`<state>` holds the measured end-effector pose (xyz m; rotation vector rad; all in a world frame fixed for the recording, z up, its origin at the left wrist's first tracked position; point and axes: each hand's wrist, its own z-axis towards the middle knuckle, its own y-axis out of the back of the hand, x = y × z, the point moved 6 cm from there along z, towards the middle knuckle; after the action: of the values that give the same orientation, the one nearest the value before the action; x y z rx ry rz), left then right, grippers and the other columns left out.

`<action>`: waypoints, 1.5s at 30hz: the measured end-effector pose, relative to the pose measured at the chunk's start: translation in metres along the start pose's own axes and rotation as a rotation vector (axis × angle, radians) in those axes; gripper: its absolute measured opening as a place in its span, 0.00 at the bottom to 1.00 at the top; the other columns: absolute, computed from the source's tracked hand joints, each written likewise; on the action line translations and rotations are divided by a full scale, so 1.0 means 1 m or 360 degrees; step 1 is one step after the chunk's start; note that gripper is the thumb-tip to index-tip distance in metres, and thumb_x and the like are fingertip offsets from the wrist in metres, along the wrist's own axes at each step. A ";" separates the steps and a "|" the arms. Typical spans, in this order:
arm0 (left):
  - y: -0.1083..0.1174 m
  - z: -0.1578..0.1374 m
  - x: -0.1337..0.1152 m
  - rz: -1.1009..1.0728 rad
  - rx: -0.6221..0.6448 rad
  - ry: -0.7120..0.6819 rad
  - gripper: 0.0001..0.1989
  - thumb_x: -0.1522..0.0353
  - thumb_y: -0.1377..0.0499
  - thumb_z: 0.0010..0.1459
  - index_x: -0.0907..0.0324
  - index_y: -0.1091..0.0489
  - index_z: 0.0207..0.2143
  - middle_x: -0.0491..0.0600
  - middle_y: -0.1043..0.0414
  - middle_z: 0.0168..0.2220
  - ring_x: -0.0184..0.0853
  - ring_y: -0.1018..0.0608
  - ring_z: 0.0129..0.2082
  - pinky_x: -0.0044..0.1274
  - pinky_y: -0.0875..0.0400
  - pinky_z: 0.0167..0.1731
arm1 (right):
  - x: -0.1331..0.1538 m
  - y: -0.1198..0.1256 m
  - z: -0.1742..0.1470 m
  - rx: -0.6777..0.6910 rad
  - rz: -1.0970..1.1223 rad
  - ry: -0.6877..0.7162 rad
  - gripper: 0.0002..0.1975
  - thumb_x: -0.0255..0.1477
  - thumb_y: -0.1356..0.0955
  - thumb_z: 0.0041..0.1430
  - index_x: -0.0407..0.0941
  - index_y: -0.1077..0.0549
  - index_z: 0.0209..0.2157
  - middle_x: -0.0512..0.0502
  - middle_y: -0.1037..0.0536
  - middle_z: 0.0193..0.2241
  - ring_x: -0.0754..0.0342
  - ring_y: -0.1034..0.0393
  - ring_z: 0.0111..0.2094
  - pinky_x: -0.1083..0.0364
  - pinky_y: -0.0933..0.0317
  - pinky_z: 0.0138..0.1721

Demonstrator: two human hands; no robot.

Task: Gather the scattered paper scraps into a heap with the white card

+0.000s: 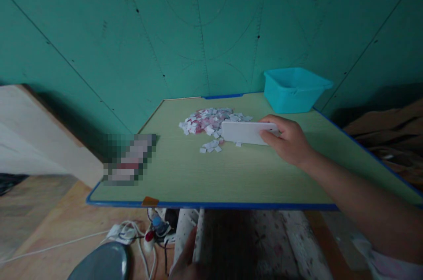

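In the head view, my right hand [291, 141] reaches in from the right, closed around one end of a flat white rectangular plate [243, 133]. The plate has rounded corners and a small dark spot near my fingers. Its far end is at the right side of a pile of small white and pink paper pieces [208, 119]. A smaller cluster of paper pieces [211, 145] lies just in front of the pile. My left hand [187, 258] is low at the bottom, dark and partly cut off, beside a white speckled panel [188, 220]; its grip is unclear.
The pale green tabletop [198, 178] has a blue edge. A turquoise bin [294, 95] stands at its back right. A pixelated item [134, 159] lies at the left. Below are cables [142, 245] and a grey stool [102, 262]. A green wall [211, 29] rises behind.
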<state>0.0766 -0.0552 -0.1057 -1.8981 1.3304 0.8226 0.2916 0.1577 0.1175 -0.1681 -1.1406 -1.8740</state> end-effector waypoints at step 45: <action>-0.002 -0.007 -0.012 -0.0621 0.0038 0.0036 0.29 0.80 0.41 0.29 0.58 0.30 0.39 0.38 0.34 0.11 0.26 0.37 0.12 0.20 0.42 0.16 | -0.013 -0.012 0.002 0.0243 0.0368 -0.0264 0.07 0.27 0.38 0.46 0.43 0.32 0.30 0.51 0.31 0.23 0.58 0.39 0.24 0.60 0.47 0.22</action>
<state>0.0759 -0.0534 -0.0917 -2.0611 0.9304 0.5844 0.2894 0.1695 0.1041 -0.3589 -1.3129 -1.5857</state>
